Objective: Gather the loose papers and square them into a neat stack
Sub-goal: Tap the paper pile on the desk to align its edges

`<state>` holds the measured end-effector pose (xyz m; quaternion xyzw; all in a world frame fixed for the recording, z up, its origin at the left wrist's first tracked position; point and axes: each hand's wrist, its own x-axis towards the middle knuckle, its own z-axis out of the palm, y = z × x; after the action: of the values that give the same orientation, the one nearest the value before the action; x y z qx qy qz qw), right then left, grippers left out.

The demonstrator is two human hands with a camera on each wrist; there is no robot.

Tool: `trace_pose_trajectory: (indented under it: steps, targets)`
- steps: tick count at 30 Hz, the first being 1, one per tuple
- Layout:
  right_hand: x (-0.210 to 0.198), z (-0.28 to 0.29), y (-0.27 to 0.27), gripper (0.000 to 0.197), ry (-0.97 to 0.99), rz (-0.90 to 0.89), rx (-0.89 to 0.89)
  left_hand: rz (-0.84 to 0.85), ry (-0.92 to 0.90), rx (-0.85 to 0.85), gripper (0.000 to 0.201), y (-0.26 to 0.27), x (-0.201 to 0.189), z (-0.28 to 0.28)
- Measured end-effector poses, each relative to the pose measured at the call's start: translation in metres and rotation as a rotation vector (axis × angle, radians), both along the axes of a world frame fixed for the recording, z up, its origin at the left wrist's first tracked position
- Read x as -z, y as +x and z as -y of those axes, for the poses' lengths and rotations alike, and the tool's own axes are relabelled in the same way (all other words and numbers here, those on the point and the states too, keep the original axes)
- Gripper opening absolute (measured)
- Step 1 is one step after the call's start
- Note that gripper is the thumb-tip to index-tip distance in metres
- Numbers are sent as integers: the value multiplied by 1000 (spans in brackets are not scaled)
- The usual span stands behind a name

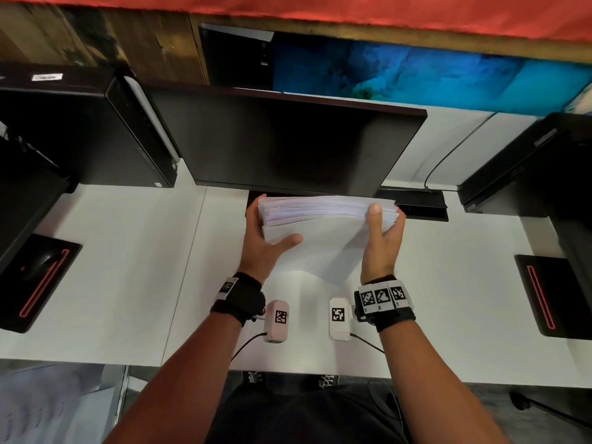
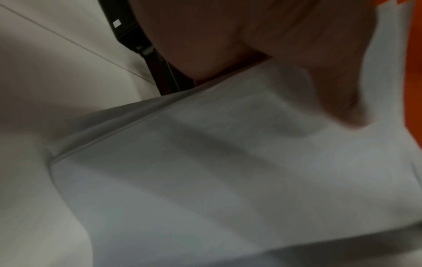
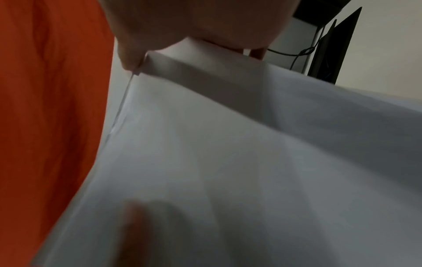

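A thick bundle of white papers (image 1: 323, 232) stands on edge, tilted toward me, above the white desk (image 1: 128, 267) just in front of the monitor. Its top edges are fanned and uneven. My left hand (image 1: 264, 238) grips the bundle's left side, thumb across the near sheet and fingers behind. My right hand (image 1: 381, 238) grips the right side the same way, thumb up along the front. The left wrist view shows the papers (image 2: 228, 171) close up under the thumb (image 2: 331, 90). In the right wrist view the papers (image 3: 251, 162) fill the frame below my palm (image 3: 194, 23).
A dark monitor (image 1: 298, 142) stands right behind the papers, with its base and a black cable box (image 1: 413, 203) beside them. Black computer cases (image 1: 80, 129) flank the desk at left and right. Mouse pads (image 1: 41, 280) lie at both far sides.
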<state>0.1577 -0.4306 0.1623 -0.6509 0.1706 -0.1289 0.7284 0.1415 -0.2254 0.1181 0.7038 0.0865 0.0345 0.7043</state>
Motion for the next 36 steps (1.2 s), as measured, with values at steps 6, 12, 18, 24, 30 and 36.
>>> trace_pose_trajectory:
  steps: [6, 12, 18, 24, 30, 36]
  targets:
    - [-7, -9, 5, 67, 24, 11, 154, -87, -44, 17, 84, 3, 9, 2]
    - [-8, -7, 14, 41, 5, -72, 202, -101, -78, 17, 80, 5, 17, -1]
    - [-7, -4, 15, 34, -59, -23, 185, -134, -128, 12, 78, 4, 27, -5]
    - [10, 19, 7, 59, -40, 124, -76, -171, -129, 4, 70, 7, 35, -8]
    - [66, 40, 2, 84, -139, -152, -352, -251, -166, -4, 66, 12, 45, -9]
    - [84, 44, 10, 74, -23, -208, -337, -294, -186, -31, 60, 12, 50, -8]
